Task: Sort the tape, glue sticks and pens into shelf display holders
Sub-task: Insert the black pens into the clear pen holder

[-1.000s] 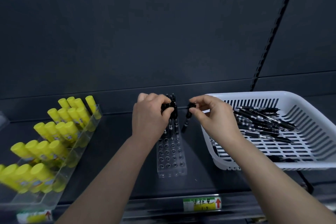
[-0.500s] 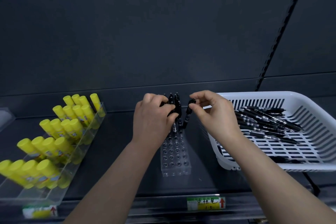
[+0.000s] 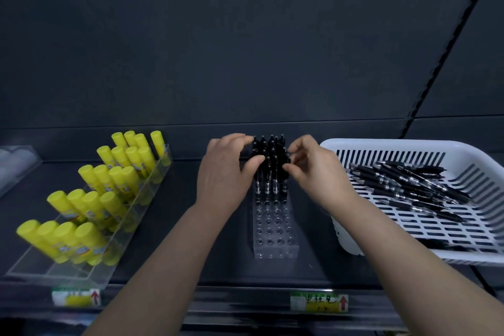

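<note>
Yellow plastic glue sticks (image 3: 109,185) already stand in rows in the clear acrylic stepped tray (image 3: 81,273) at eight o'clock, so that part looks finished to me. At the centre, black click pens (image 3: 270,161) fill only the far rows of the clear drilled acrylic block (image 3: 274,237). Its nearer holes gape, and a heap of loose black pens (image 3: 403,183) lies in the white slotted plastic basket (image 3: 395,144) at three o'clock, so most of the pen work remains. Tape I cannot make out; a blurred clear holder (image 3: 16,161) sits at nine o'clock. The left hand (image 3: 223,172) curls round the standing bunch, steadying it, while the right hand (image 3: 316,172) pinches one pen at the bunch's right edge. Half a second ago that pen hung just clear of the block; now it is in among the others.
</note>
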`<control>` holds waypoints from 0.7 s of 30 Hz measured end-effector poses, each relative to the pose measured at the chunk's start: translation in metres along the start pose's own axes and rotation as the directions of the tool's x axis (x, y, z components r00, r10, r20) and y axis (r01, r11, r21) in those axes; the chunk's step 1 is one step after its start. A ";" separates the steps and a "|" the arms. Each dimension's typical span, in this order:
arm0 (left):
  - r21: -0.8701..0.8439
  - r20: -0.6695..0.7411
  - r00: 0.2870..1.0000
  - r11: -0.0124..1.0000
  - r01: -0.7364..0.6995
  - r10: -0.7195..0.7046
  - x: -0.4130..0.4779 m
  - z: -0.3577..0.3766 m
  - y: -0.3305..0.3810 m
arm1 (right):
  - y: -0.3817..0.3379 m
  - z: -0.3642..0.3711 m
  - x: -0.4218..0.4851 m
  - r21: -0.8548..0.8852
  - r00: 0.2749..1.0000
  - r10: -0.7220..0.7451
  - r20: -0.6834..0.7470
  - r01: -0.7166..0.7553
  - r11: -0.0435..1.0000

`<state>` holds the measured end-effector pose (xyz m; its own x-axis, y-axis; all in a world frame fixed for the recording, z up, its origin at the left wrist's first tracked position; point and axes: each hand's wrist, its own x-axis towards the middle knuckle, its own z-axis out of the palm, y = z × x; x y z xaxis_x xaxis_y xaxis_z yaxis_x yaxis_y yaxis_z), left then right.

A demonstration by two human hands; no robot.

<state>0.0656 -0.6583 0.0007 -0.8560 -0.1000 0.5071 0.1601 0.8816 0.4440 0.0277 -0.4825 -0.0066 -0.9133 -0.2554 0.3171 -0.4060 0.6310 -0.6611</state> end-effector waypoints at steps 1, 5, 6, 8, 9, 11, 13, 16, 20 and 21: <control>-0.005 0.001 1.000 1.000 -0.004 0.004 0.000 -0.001 0.000 | -0.001 0.000 0.000 -0.011 1.000 -0.001 0.013 0.001 1.000; -0.031 -0.036 0.999 0.999 -0.017 0.016 0.002 0.001 0.012 | 0.002 -0.005 -0.005 -0.040 0.994 0.054 0.100 -0.050 0.998; -0.044 -0.053 0.998 0.999 -0.029 0.027 0.004 0.003 0.018 | 0.006 -0.009 -0.007 -0.048 0.994 0.059 0.091 -0.055 0.997; -0.061 -0.073 0.995 0.996 -0.070 0.065 0.006 0.011 0.031 | 0.017 -0.024 -0.014 -0.135 0.997 0.051 0.060 -0.043 0.990; -0.069 -0.073 0.993 0.993 -0.096 0.091 0.006 0.017 0.038 | 0.025 -0.034 -0.020 -0.213 0.998 0.045 0.046 -0.035 0.976; -0.083 -0.071 0.985 0.983 -0.162 0.156 0.007 0.031 0.053 | 0.043 -0.058 -0.033 -0.352 0.999 0.040 0.016 -0.032 0.935; -0.092 -0.071 0.972 0.968 -0.232 0.226 0.008 0.048 0.069 | 0.065 -0.085 -0.050 -0.433 0.998 0.056 -0.016 -0.057 0.899; -0.109 0.008 0.960 0.954 -0.278 0.280 0.010 0.074 0.100 | 0.099 -0.123 -0.075 -0.516 0.989 0.128 -0.078 -0.150 0.844; -0.065 0.320 0.901 0.956 -0.286 0.292 0.011 0.108 0.147 | 0.139 -0.162 -0.101 -0.542 0.962 0.225 -0.155 -0.273 0.795; -0.057 0.395 0.871 0.954 -0.295 0.293 0.011 0.117 0.159 | 0.147 -0.169 -0.106 -0.533 0.951 0.251 -0.182 -0.310 0.787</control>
<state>0.0237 -0.4654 -0.0100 -0.8925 0.3533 0.2803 0.4333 0.8442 0.3156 0.0702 -0.2387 -0.0229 -0.9647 0.0488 0.2588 -0.0197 0.9665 -0.2559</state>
